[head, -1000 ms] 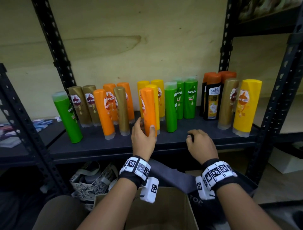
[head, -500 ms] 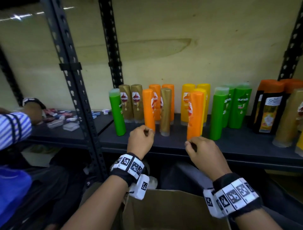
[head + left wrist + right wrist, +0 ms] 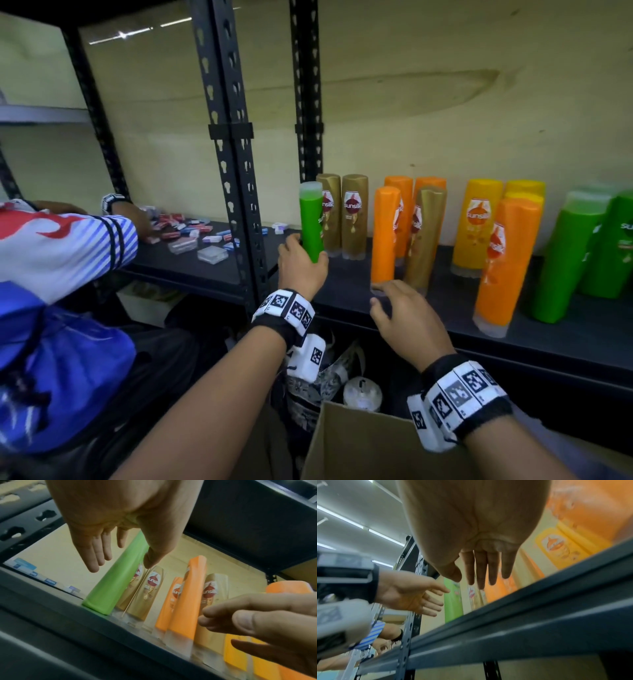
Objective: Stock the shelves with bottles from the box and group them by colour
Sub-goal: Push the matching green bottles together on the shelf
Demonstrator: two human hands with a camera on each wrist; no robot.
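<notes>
Bottles stand on the dark shelf [image 3: 342,294]. A lone green bottle [image 3: 311,219] is at the left end, beside two gold bottles [image 3: 354,212]. My left hand [image 3: 305,250] reaches around the green bottle's lower part, fingers on its left and thumb on its right. The left wrist view shows those fingers [image 3: 93,561] straight, not closed on the bottle [image 3: 113,582]. My right hand [image 3: 380,294] hovers open at the shelf's front, just before an orange bottle [image 3: 385,236]. Yellow bottles [image 3: 476,226] and other green bottles [image 3: 568,260] stand to the right. The cardboard box [image 3: 359,445] sits below.
A black slotted upright [image 3: 236,171] stands just left of the green bottle. Another person's striped sleeve [image 3: 68,246] reaches over the neighbouring shelf among small packets [image 3: 191,236]. A patterned bag [image 3: 318,383] lies under the shelf. A tall orange bottle [image 3: 503,267] stands near the front edge.
My left hand let go of an orange bottle and moved left to the lone green bottle. My right hand opened from a fist and slid left. The view swung left.
</notes>
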